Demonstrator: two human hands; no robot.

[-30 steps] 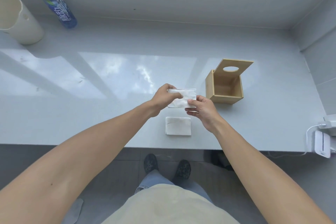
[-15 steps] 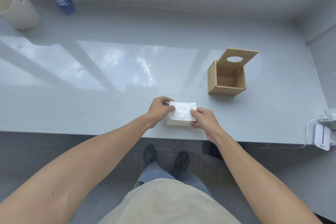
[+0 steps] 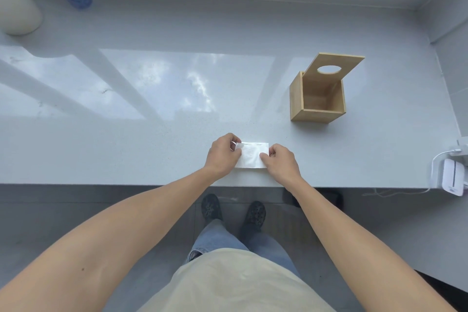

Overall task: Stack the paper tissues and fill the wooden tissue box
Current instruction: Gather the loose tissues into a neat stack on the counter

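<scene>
Left hand [image 3: 220,156] and right hand [image 3: 281,163] pinch opposite ends of a folded white tissue [image 3: 250,156] lying low on the countertop [image 3: 152,139], just below frame centre near the front edge. Wooden tissue box [image 3: 317,99] sits well apart at centre right, hinged lid [image 3: 334,66] tipped up, interior bare

view: head, single wide-angle | position: above near edge of bench [image 3: 152,149] | facing: forward and steeply down | range: arm's length, floor [image 3: 76,210] below | overlap: none
</scene>
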